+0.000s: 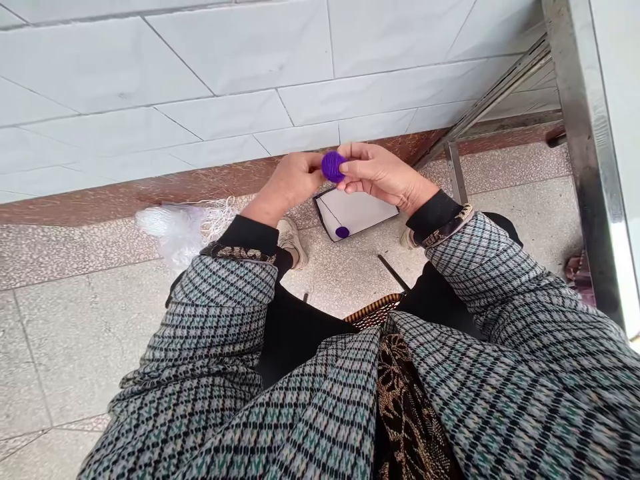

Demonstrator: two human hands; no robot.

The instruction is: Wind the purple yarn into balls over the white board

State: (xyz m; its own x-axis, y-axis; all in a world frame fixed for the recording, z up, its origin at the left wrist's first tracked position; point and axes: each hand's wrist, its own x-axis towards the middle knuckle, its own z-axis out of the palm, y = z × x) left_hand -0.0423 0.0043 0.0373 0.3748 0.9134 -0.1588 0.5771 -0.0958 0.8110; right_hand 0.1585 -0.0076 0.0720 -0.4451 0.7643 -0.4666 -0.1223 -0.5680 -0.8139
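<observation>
The fingertips of the left hand (295, 180) and the right hand (383, 177) are pinching a purple yarn ball (333, 167) between them, with fingers curved and close together. Just below the fingers, a white card (360, 212) lies on the speckled floor (350, 280), with a small purple ball (343, 232) on it. Left of the fingers is a bundle of white threads (175, 230). Beyond the fingers stands a tiled wall (200, 87).
</observation>
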